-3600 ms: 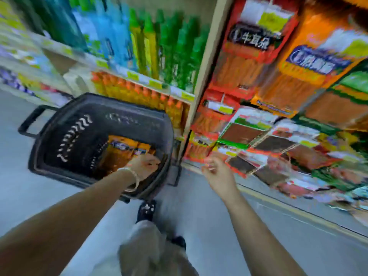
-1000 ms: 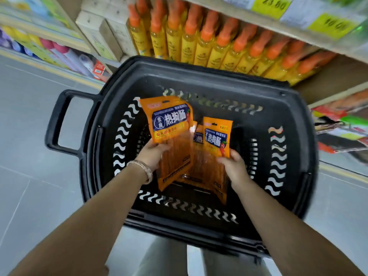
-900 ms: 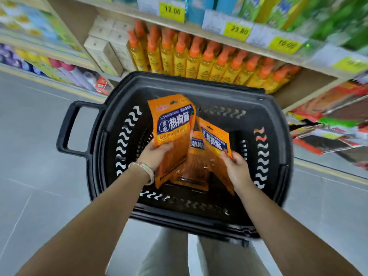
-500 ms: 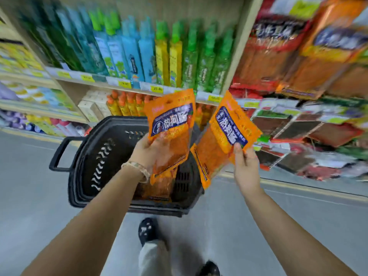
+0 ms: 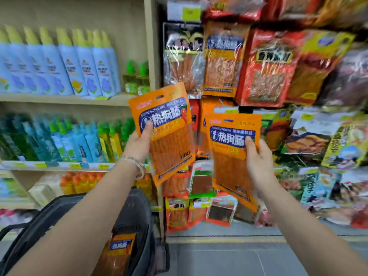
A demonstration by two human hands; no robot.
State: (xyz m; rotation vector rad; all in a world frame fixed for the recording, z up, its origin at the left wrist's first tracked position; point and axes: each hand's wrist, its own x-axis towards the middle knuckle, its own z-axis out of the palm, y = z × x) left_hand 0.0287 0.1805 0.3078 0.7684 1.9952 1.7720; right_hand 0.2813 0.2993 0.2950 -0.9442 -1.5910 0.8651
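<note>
I hold two orange snack packets with blue labels up in front of the hanging snack display. My left hand [image 5: 139, 143] grips the left packet [image 5: 169, 140] by its left edge, thumb on the label. My right hand [image 5: 258, 160] grips the right packet [image 5: 231, 156] by its right edge, thumb on the label. Both packets are upright, the left one tilted a little. A third orange packet [image 5: 119, 253] lies in the black shopping basket [image 5: 139, 216] at the lower left, partly hidden by my left forearm.
Hanging snack bags [image 5: 264, 72] fill the rack on the right. Wooden shelves on the left carry blue spray bottles [image 5: 75, 66], green and blue bottles [image 5: 79, 142] and orange-capped bottles [image 5: 79, 182]. A grey floor [image 5: 229, 259] with a yellow line runs below the rack.
Both hands have lifted their packets from the basket up to the snack rack. My view has risen from the basket to the shelves. One packet stays in the basket.
</note>
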